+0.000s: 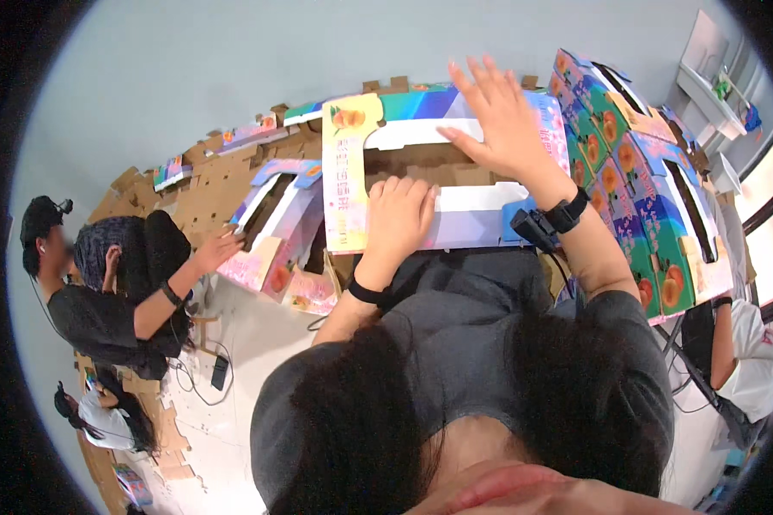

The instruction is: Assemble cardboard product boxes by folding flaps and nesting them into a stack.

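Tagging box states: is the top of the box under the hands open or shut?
Open. The box has a wide gap in its top, showing brown inside.

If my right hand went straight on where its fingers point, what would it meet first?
Probably the pale wall; your right hand appears to overhang the box's far edge, though depth is unclear.

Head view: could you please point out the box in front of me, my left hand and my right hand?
Box [468,223], head view: pale near side.
Left hand [398,214], head view: back of the hand.
Right hand [502,122], head view: back of the hand.
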Available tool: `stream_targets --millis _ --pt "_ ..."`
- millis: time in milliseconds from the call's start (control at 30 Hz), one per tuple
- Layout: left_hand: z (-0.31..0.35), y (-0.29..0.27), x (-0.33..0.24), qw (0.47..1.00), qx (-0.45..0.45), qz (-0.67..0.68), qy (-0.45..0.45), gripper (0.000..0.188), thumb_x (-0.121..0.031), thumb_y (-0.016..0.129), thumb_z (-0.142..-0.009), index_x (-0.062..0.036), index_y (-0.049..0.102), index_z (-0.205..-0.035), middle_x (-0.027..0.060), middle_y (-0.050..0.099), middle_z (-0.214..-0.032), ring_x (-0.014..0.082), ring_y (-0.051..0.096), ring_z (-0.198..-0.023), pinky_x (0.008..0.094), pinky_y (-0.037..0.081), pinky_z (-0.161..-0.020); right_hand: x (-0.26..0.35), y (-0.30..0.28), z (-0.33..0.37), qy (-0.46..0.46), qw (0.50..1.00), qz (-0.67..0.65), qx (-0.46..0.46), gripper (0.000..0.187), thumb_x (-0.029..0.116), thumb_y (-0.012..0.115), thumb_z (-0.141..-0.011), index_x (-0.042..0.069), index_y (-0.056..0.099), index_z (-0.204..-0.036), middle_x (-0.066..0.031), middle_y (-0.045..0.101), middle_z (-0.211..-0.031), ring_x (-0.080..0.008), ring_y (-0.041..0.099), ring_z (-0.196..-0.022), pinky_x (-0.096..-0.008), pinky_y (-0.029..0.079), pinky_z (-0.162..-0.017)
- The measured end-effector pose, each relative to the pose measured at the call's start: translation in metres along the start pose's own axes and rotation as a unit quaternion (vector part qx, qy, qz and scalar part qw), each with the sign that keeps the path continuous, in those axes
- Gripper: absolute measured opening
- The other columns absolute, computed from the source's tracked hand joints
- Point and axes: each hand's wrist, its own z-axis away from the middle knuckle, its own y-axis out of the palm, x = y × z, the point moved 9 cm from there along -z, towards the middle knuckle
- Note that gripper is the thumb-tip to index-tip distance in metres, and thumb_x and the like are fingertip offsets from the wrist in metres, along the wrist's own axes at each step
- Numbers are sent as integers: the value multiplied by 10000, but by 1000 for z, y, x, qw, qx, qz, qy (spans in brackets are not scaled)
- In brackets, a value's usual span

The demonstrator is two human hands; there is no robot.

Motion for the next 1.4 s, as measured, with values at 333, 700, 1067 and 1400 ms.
stream_targets --millis 333,700,1067,1400 --pt "-13 14 5 999 42 -15 7 253 -272 536 -963 -53 638 -886 132 677 -930 335 602 -906 458 419 -820 -113 116 20 128 963 38 235 965 783 291 -914 42 323 -1532 -196 312 -1583 -351 251 -1486 -528 145 -1209" --pt "0 11 3 998 47 -42 2 222 -269 558 -910 -71 659 -897 117 665 -852 333 613 -857 461 426 -786 69 33 -90 -140 969 -179 -98 673 449 638 -905 -53 501 -1333 -274 450 -1435 -430 369 -1377 -481 274 -1174" --pt "-6 20 11 997 79 -4 11 200 -195 511 -918 -40 638 -905 148 663 -846 364 604 -849 492 430 -766 39 175 -50 -85 967 -144 194 677 512 432 -1014 21 407 -1479 -166 351 -1570 -313 348 -1442 -473 296 -1160" --pt "16 -12 -9 999 -10 13 43 154 -173 573 -918 -54 586 -821 112 596 -812 324 562 -834 451 393 -769 -19 -18 44 -17 945 -223 237 385 257 744 -858 26 680 -1159 -160 671 -1194 -324 634 -1100 -385 496 -941"
